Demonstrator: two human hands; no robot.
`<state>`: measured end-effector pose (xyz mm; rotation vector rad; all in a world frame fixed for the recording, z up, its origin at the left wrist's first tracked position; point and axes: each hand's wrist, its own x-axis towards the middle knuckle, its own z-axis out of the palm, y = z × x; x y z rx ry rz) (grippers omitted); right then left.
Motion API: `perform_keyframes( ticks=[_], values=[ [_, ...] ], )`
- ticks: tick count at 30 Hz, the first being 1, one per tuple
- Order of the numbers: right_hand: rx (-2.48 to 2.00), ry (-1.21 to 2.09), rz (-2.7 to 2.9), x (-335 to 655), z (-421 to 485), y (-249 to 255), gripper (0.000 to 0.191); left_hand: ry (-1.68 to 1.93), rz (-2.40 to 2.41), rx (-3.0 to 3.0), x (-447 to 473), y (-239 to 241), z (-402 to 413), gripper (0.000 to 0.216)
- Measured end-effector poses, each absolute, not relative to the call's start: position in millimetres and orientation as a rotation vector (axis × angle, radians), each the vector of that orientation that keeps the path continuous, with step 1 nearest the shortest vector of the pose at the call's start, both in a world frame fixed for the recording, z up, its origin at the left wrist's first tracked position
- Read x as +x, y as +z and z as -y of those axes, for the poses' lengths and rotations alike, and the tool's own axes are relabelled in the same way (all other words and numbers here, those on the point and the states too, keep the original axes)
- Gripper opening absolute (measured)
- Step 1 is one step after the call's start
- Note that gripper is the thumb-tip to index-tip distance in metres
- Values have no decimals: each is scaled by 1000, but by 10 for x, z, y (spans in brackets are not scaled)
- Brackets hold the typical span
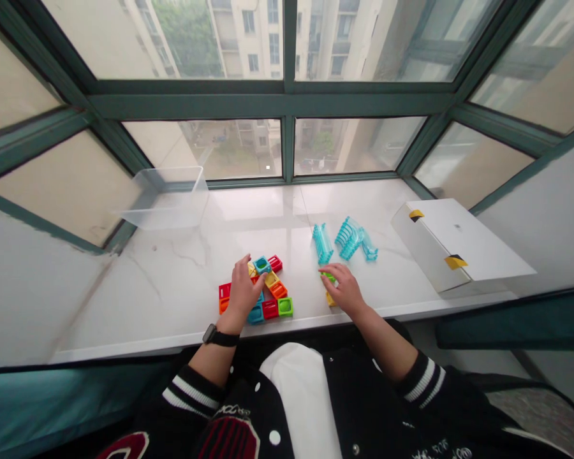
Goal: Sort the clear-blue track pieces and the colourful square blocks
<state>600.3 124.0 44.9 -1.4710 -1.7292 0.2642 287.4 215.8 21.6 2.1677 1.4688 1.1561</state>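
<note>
Item: cluster of small coloured blocks [270, 294], red, orange, yellow, green and blue, lying flat and touching one another on the white marble sill [182, 280], near its front edge. Part of the cluster is hidden under the left hand [243, 292], which lies palm down on its left half, fingers spread and relaxed across the tops, gripping nothing that can be seen. A black wristwatch [220, 336] sits on that wrist; its face is turned away and unreadable.

Item: green and yellow pieces [330, 288], mostly covered by the right hand [345, 288]. Only a green edge at the fingertips and a yellow corner below the palm show. The fingers curl down over them; whether they actually pinch the pieces cannot be told.

Item: three translucent turquoise ribbed pieces [347, 239], just beyond the right hand, apart from it; their exact shape is hard to make out.

Item: clear plastic bin [165, 197], far left on the sill, against the window frame.

Item: white flat box [452, 245], right end of the sill, with two yellow-and-black tabs on its edge and a small mark on the lid too small to read.

Writing: white lettering on the dark jacket [363, 408], cut off at the lower edge and illegible.
</note>
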Motion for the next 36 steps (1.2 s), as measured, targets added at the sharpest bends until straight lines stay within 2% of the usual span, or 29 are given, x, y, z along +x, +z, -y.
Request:
perform_keyframes(
  ticks=[3,8,10,17,26,33,36],
  values=[
    [-1364,400,1862,5736,-1258,486,25,1037,-1481,2111,2878,103,-2227,64],
    [-1179,551,2226,5344,-1344,437,49,980,-1518,2003,2921,65,-2226,46],
    [-1194,567,2324,5247,-1367,412,52,997,-1511,1959,2923,84,-2221,41],
    [-1391,601,2402,5133,-1364,347,50,1067,-1455,1767,2886,102,-2163,41],
    [-1384,640,2360,5140,-1354,307,49,1296,-1306,1364,2812,78,-2194,46],
    [-1270,649,2172,5127,-1312,279,50,1325,-1207,1344,2917,427,-1990,48],
    [-1238,637,1962,5135,-1304,390,44,1321,-1107,1387,2986,576,-1880,48]
  ],
)
